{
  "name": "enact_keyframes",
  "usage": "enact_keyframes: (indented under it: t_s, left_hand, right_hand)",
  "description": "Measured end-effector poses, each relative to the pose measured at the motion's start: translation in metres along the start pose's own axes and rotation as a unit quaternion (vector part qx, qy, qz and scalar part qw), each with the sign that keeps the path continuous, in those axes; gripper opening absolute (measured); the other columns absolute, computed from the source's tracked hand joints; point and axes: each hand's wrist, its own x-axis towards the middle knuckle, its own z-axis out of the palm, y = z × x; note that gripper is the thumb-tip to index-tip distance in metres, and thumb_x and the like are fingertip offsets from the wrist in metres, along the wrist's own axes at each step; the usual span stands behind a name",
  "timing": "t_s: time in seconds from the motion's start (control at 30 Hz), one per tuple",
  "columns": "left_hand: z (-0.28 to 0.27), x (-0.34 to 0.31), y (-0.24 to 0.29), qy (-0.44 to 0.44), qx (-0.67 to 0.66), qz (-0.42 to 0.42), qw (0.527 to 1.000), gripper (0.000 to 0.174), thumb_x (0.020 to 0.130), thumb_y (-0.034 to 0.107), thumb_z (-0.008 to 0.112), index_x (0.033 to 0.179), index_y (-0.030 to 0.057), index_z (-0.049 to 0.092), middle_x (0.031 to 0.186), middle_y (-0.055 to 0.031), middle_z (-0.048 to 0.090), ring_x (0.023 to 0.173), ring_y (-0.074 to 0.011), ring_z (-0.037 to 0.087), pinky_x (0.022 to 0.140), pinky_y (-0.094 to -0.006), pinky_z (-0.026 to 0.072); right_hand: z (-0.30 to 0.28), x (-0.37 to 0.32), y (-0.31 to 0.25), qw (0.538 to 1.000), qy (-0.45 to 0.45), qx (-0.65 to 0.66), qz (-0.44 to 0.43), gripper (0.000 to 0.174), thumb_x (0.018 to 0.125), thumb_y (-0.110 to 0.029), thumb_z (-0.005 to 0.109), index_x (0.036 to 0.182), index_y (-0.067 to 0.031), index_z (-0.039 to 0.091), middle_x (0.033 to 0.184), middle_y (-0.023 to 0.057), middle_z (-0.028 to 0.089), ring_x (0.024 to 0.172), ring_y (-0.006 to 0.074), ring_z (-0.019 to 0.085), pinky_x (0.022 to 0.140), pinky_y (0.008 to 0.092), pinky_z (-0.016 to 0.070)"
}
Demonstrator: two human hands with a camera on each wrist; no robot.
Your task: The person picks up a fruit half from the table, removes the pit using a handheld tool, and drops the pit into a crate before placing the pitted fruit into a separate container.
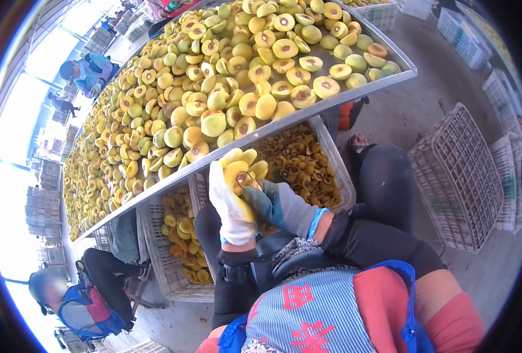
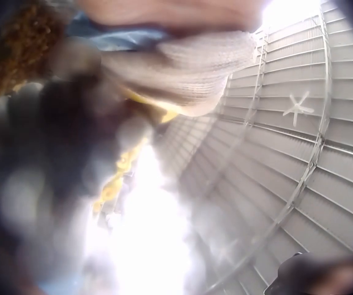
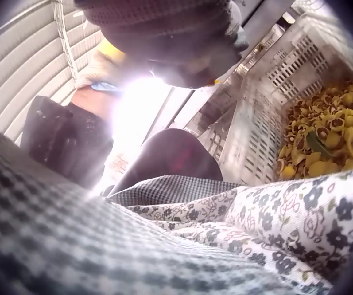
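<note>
In a white glove, my left hand [image 1: 228,203] grips several yellow peach halves [image 1: 236,173], cut faces partly showing. One half has its brown centre turned toward my right hand [image 1: 275,203], which wears a grey-blue glove. The fingers of that hand meet the fruit right at the brown centre; whether they pinch a tool or a pit I cannot tell. Both hands are just below the metal table edge. The left wrist view shows the white glove [image 2: 189,67] from close up. In the right wrist view the dark glove [image 3: 164,31] is backlit.
A metal-edged table [image 1: 308,112] heaped with peach halves slopes across the front. Under it are a crate [image 1: 344,191] of brownish peach scraps and another crate [image 1: 155,247] of yellow pieces. Tipped crates [image 1: 461,176] stand at right. A seated person [image 1: 90,306] is at lower left.
</note>
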Motion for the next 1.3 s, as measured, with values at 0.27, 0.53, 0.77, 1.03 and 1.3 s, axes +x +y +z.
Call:
enact_keyframes:
  t_s: [0.27,0.53,0.77,1.03,1.3]
  left_hand:
    - [-0.015,0.013,-0.016,-0.052,0.079,0.083,0.992,0.039,0.106,0.026,0.045,0.131,-0.0012,0.056,0.127,-0.0168,0.064,0.114,-0.0267,0.063,0.096,-0.0341,0.0514]
    - [-0.004,0.002,-0.013,-0.070,0.036,-0.033,0.996,0.053,0.110,0.041,0.034,0.136,-0.0006,0.055,0.129,-0.0191,0.064,0.113,-0.0270,0.063,0.101,-0.0390,0.0504]
    - [0.001,0.005,-0.017,0.007,-0.003,0.002,1.000,0.053,0.108,0.041,0.035,0.136,0.0006,0.054,0.125,-0.0179,0.065,0.108,-0.0297,0.064,0.097,-0.0405,0.0522]
    - [-0.001,0.006,-0.008,0.010,-0.080,-0.032,0.996,0.047,0.105,0.035,0.042,0.132,0.0008,0.057,0.126,-0.0173,0.065,0.108,-0.0363,0.065,0.096,-0.0483,0.0527]
    - [-0.010,0.005,-0.016,0.022,0.012,-0.007,1.000,0.055,0.106,0.047,0.037,0.127,0.0020,0.059,0.116,-0.0164,0.068,0.095,-0.0336,0.069,0.085,-0.0476,0.0578]
  right_hand:
    - [-0.010,0.008,-0.018,0.960,0.180,-0.126,-0.171,0.038,0.095,-0.036,0.069,0.115,-0.0052,0.061,0.094,0.0201,0.072,0.090,0.0398,0.071,0.071,0.0435,0.0555]
    - [-0.015,0.006,-0.011,0.968,0.153,-0.167,-0.111,0.032,0.093,-0.017,0.073,0.121,-0.0049,0.064,0.101,0.0118,0.073,0.092,0.0177,0.069,0.079,0.0330,0.0552]
    - [-0.002,0.007,0.002,0.985,0.105,0.047,-0.129,0.031,0.096,-0.025,0.070,0.117,-0.0039,0.065,0.094,0.0166,0.074,0.086,0.0188,0.072,0.074,0.0334,0.0546]
    - [-0.011,0.005,0.000,0.986,0.069,-0.144,-0.042,0.049,0.098,-0.046,0.063,0.121,-0.0024,0.065,0.099,0.0185,0.074,0.092,0.0235,0.072,0.082,0.0385,0.0532]
    - [-0.002,0.010,0.021,0.997,-0.031,0.065,0.032,0.050,0.102,-0.046,0.059,0.121,-0.0010,0.068,0.105,0.0104,0.073,0.097,0.0153,0.063,0.088,0.0326,0.0507]
